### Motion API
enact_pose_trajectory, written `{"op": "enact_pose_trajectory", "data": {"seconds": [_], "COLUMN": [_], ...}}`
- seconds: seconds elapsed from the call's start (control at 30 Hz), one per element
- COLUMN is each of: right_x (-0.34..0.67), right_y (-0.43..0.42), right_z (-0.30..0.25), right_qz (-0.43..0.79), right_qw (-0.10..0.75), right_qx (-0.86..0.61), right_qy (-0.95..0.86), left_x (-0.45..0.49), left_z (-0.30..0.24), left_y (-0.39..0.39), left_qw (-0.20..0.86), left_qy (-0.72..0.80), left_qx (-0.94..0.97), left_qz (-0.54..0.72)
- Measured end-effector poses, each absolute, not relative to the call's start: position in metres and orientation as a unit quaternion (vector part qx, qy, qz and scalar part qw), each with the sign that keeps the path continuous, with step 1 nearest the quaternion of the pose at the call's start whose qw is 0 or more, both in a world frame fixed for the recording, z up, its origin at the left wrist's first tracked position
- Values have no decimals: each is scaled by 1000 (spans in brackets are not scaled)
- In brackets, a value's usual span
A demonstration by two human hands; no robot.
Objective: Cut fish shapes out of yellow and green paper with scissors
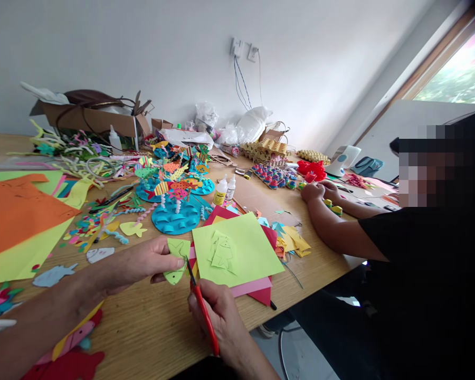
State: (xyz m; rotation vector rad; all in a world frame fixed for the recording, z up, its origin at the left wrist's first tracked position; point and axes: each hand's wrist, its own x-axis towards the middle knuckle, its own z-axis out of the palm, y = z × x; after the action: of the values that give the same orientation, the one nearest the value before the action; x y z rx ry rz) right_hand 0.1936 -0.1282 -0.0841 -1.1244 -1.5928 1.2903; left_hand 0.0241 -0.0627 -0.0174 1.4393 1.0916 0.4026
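Note:
Between the thumb and fingers of my left hand [156,261] is a piece of light green paper [176,246] with a fish outline drawn on it. My right hand [217,311] grips red-handled scissors [204,311], whose dark blades point up and meet the paper's right edge. Just right of the blades lies a green paper sheet [257,248], with small cut pieces bearing fish drawings [224,250] on top. Red and pink sheets stick out beneath it. A yellow paper fish [132,229] lies beyond my left hand.
Blue bases with paper fish [174,217] stand mid-table beside glue bottles [220,191]. Orange paper [24,211] and cut fish [55,275] lie at left. A cardboard box [95,121] is at the back. At right, a co-worker's hands [314,191] are near painted egg-carton pieces [273,175].

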Motion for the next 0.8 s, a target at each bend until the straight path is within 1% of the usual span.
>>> {"op": "enact_pose_trajectory", "data": {"seconds": [0.13,0.33,0.57,0.8], "right_x": [193,191,191,191], "right_y": [-128,-127,-127,-127], "right_z": [-88,-90,-89,-91], "right_qz": [524,536,566,565], "right_qw": [402,410,402,412], "right_qx": [-434,-437,-418,-409], "right_qy": [-613,-595,-587,-587], "left_x": [23,25,25,28], "left_z": [-20,-24,-24,-23], "left_y": [-62,-61,-62,-63], "left_qw": [609,597,586,572], "left_qy": [449,452,448,465], "left_qx": [628,621,634,634], "left_qz": [183,232,232,233]}}
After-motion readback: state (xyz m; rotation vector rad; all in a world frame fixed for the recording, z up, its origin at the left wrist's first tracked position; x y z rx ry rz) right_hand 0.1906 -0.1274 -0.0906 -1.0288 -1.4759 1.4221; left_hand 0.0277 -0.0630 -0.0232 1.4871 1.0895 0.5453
